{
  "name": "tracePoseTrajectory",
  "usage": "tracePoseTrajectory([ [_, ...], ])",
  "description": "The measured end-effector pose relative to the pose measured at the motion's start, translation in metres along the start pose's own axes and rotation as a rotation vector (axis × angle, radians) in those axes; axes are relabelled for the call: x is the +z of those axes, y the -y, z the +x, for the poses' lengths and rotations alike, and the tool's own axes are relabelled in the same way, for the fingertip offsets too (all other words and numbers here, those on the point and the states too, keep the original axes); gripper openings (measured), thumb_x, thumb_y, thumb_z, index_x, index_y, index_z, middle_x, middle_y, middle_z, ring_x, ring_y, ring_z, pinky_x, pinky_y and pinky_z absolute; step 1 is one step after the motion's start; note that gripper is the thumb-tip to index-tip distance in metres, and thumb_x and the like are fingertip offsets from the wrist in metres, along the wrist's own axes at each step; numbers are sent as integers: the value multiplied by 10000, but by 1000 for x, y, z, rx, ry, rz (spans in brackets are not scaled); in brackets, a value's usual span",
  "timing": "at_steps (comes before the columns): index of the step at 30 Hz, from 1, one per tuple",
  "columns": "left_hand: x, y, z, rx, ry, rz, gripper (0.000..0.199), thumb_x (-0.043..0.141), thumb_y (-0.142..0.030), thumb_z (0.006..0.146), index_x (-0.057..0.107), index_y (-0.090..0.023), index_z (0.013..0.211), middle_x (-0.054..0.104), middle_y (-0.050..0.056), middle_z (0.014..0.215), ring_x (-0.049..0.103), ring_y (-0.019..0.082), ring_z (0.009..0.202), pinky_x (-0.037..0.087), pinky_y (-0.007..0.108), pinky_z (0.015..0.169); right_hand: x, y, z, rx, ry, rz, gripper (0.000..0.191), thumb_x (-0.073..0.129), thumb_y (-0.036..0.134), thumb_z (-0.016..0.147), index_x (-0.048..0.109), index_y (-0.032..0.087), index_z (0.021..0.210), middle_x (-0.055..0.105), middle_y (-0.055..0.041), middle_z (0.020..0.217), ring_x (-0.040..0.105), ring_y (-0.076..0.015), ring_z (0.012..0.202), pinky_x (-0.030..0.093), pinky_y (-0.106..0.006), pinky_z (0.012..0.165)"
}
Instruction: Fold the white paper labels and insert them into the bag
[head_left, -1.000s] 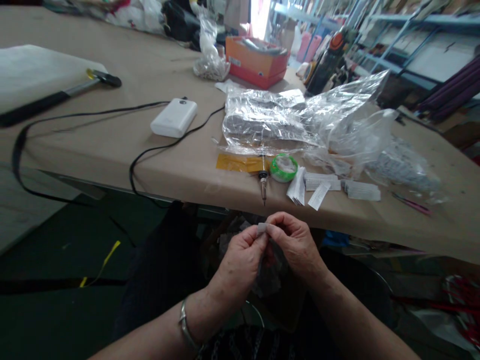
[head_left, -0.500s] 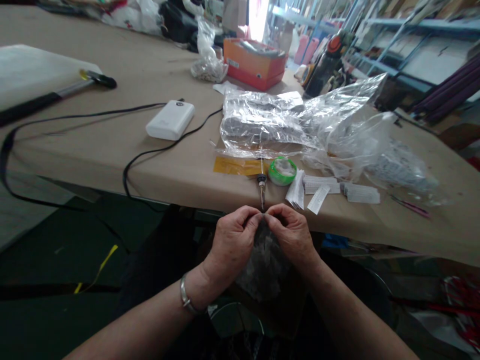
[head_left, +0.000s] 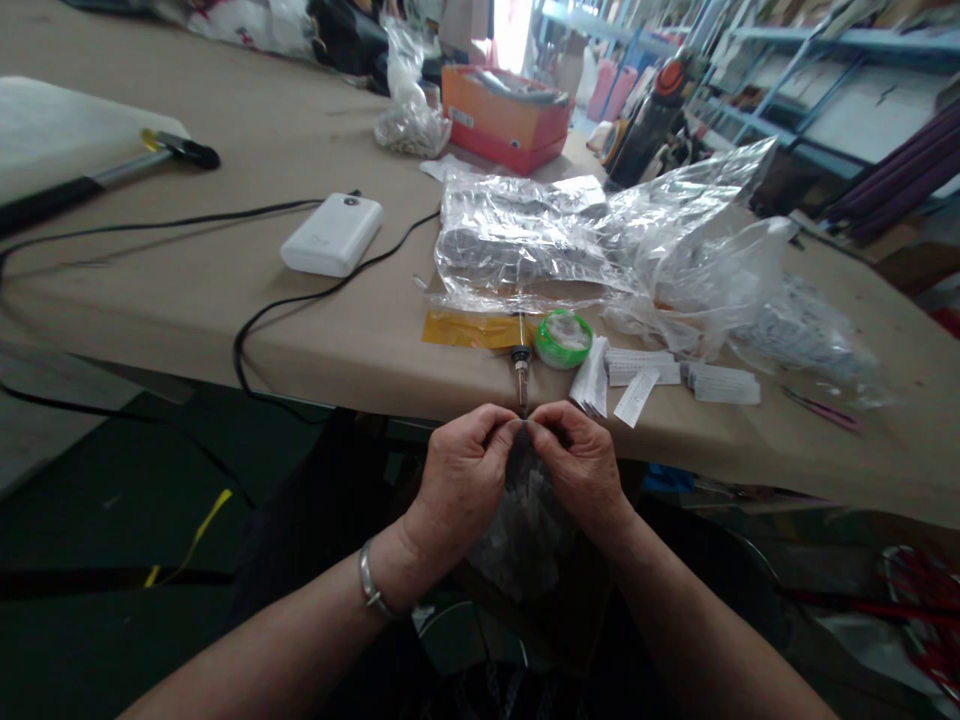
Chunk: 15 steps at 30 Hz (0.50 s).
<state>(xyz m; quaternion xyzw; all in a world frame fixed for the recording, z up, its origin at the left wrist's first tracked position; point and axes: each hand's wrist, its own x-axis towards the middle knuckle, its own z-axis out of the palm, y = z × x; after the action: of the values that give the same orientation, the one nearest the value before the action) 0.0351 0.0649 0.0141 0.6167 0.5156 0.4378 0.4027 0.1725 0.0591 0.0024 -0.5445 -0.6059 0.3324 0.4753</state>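
Note:
Thumb and fingertips pinched, my left hand [head_left: 466, 462] meets my right hand [head_left: 577, 468] just off the table's front edge. Whatever small thing is between the fingertips is too small to make out. Right above them is the tip of a thin metal tool [head_left: 522, 382] with a dark collar, which juts over the edge toward me. Brown tape [head_left: 472, 330] lies across the table beside its shaft. To its right sits a round green-rimmed container [head_left: 562, 340] with pale contents. Below my hands, a greyish translucent bag or heap of pieces [head_left: 525, 540] shows dimly.
White printed paper slips [head_left: 641, 368] lie in stacks right of the green-rimmed container, with pink-handled tweezers or scissors [head_left: 821, 408] farther right. Clear plastic bags [head_left: 525, 240] spread behind. A white power bank [head_left: 334, 235] with a black cable [head_left: 240, 350] is at left; an orange box [head_left: 506, 120] stands behind.
The view has shifted slightly, so the table things sit a little farther left and higher. My hands keep the same pinch at the tool's tip.

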Motion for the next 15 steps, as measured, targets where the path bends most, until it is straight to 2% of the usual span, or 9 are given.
tracePoseTrajectory([
  [10,2,3,6,-3,-16,6,133,564,-218,814,670,-192,736,644,-15,648,557,122,612,410,200,610,2,-2,3,-13,-25,18,96,563,249,825,606,184,770,554,33,654,498,-106,618,410,-214,592],
  [15,-2,-1,-3,-15,8,-29,124,581,-224,805,686,-203,744,667,-9,665,577,128,612,419,206,608,-5,1,-9,36,25,0,108,612,295,821,641,195,851,643,14,729,584,-129,662,465,-223,618],
])
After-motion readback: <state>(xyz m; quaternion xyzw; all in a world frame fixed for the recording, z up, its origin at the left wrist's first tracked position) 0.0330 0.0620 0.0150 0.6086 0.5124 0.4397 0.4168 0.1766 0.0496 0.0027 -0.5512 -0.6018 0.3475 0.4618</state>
